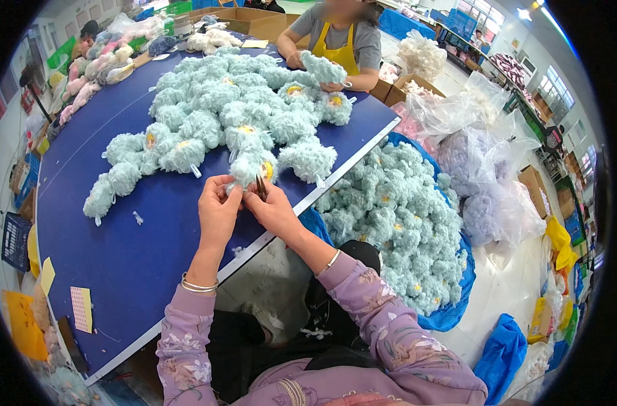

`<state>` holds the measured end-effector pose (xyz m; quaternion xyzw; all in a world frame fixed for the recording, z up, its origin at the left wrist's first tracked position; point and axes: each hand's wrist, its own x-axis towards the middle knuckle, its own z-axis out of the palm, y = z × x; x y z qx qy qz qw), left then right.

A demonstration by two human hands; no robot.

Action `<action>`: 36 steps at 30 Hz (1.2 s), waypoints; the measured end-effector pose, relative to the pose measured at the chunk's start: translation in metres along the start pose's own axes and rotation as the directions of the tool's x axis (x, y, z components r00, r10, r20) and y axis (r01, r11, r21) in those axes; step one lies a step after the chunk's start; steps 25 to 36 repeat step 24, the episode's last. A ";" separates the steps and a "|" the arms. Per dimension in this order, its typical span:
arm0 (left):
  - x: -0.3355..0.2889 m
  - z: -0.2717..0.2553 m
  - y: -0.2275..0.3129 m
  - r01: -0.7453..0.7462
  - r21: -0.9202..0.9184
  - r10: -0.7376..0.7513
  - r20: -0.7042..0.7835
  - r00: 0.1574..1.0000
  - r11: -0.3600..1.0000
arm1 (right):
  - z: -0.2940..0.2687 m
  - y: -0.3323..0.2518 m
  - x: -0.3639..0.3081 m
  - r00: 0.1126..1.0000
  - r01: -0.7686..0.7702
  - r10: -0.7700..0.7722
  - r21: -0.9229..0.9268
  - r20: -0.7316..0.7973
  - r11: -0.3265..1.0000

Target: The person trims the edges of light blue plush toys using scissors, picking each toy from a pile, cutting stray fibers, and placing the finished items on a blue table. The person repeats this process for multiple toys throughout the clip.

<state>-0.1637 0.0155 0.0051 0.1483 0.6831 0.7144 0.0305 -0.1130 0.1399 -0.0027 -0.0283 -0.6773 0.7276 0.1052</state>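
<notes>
At the near edge of the blue table [85,257], my left hand [218,206] is closed on the lower end of a fluffy light blue plush piece [243,168] with a yellow patch on its side. My right hand [272,211] is closed round dark thread snips [260,187], their points upward beside the plush. My fingers hide part of the plush's lower end and the snips' handles. A heap of similar plush pieces [200,128] lies just beyond my hands, several with small white loops.
Across the table a person in a yellow apron [339,47] holds another blue plush piece [324,69]. Right of the table, a blue sack [450,314] is full of such pieces. Clear bags of lilac plush [481,176] stand farther right. A patterned paper sheet [81,309] lies at left.
</notes>
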 end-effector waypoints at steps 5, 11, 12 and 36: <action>-0.001 0.002 0.003 -0.003 -0.056 0.002 -0.014 1.000 0.998 | -0.003 0.003 0.002 1.000 0.008 -0.008 -0.013 0.016 1.000; 0.002 -0.002 0.003 -0.025 0.037 0.026 -0.008 1.000 0.999 | -0.008 -0.009 0.004 0.994 -0.053 0.051 0.010 0.094 0.999; 0.001 -0.005 0.001 -0.011 0.034 0.012 -0.014 1.000 0.999 | -0.013 -0.004 0.007 0.988 -0.040 0.038 0.005 0.151 0.999; 0.016 -0.073 -0.004 0.016 0.048 -0.005 -0.234 0.972 0.999 | -0.067 -0.005 0.011 0.885 0.195 -0.119 -0.127 0.449 0.973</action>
